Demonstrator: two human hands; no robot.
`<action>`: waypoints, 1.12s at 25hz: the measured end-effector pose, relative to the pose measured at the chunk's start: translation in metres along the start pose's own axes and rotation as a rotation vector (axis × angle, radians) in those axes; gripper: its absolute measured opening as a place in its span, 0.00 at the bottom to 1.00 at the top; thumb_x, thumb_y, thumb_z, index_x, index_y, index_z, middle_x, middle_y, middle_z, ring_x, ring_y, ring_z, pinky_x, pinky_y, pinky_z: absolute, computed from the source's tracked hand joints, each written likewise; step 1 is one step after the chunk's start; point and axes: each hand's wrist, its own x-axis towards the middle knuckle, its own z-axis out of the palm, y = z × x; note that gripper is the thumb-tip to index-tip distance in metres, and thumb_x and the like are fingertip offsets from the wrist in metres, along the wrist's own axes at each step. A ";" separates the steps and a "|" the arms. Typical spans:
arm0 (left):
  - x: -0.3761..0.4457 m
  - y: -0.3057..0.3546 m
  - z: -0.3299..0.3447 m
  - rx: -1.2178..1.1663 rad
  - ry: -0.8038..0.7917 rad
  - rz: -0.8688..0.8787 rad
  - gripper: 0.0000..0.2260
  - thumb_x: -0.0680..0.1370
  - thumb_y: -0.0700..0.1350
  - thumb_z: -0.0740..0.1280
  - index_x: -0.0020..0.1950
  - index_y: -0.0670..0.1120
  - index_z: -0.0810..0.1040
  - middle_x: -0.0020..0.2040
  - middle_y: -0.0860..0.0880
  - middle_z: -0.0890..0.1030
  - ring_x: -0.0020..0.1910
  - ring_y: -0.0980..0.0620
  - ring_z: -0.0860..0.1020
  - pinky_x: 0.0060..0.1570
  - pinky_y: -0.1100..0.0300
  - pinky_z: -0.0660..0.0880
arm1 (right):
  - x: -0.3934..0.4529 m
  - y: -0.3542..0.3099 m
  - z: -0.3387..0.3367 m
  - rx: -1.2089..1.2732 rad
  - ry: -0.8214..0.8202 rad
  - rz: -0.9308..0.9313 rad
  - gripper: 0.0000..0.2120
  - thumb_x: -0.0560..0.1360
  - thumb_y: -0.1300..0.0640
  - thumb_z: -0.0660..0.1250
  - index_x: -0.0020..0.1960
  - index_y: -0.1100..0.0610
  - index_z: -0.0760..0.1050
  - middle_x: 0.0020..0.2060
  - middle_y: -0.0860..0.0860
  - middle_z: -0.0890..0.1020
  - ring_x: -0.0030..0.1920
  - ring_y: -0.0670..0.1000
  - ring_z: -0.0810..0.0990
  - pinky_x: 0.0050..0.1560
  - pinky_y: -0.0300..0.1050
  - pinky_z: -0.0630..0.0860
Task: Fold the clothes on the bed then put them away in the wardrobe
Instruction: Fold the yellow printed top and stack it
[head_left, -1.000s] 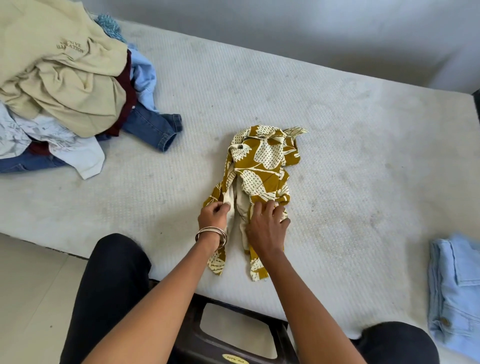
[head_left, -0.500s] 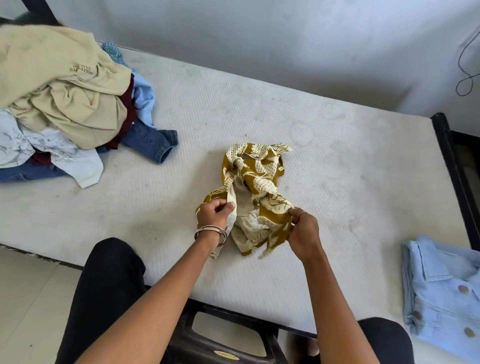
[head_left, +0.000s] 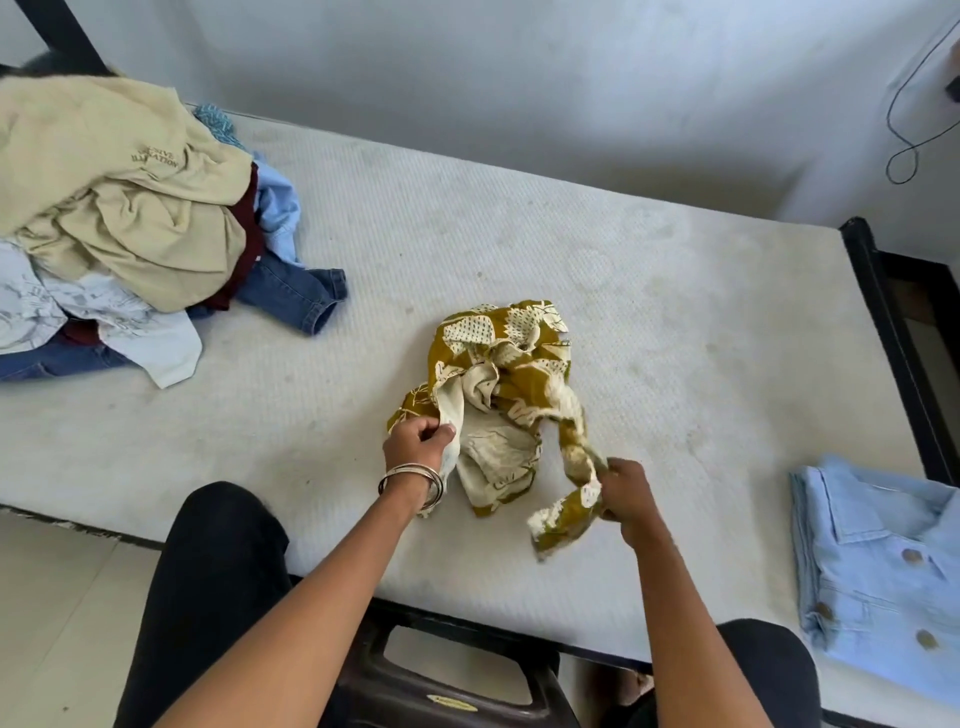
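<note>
Both bare forearms are stretched forward from the bottom of the view. The left hand (head_left: 420, 442) is curled, thumb against fingers, and a fold of the garment (head_left: 506, 374) is pinched in it; thin bangles (head_left: 413, 480) are worn at its wrist. The right hand (head_left: 626, 491) is closed round a twisted end of the garment, held lower and nearer the body.

bright, even daylight | soft shadows | edges bowed — wide-angle distortion

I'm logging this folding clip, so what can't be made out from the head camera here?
- Pile of clothes: its lower garments hidden under the beige top; left frame edge cuts it.
- Light blue jacket: right edge cuts it.
- Mustard printed garment: crumpled, type unclear.
- Right hand: motion-blurred.
- Wardrobe: out of frame.
</note>
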 end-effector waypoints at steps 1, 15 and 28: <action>0.001 -0.002 0.001 0.026 -0.008 0.015 0.07 0.73 0.43 0.73 0.46 0.40 0.83 0.42 0.45 0.83 0.42 0.47 0.79 0.43 0.62 0.71 | 0.008 0.008 -0.001 -0.355 0.166 0.000 0.11 0.73 0.52 0.67 0.51 0.57 0.78 0.48 0.59 0.80 0.48 0.57 0.80 0.47 0.49 0.73; 0.033 -0.015 -0.022 0.108 0.298 -0.003 0.03 0.73 0.37 0.66 0.42 0.39 0.79 0.37 0.43 0.80 0.39 0.39 0.78 0.40 0.52 0.75 | 0.067 -0.061 0.094 -1.000 0.200 -0.481 0.21 0.76 0.51 0.65 0.68 0.50 0.70 0.62 0.55 0.77 0.62 0.59 0.75 0.60 0.56 0.71; 0.054 -0.001 0.015 0.705 0.109 0.639 0.11 0.70 0.47 0.61 0.39 0.45 0.83 0.40 0.44 0.79 0.39 0.40 0.77 0.36 0.51 0.75 | 0.088 -0.054 0.034 -0.164 0.676 -0.161 0.23 0.77 0.46 0.67 0.61 0.64 0.74 0.57 0.61 0.80 0.59 0.63 0.77 0.57 0.54 0.73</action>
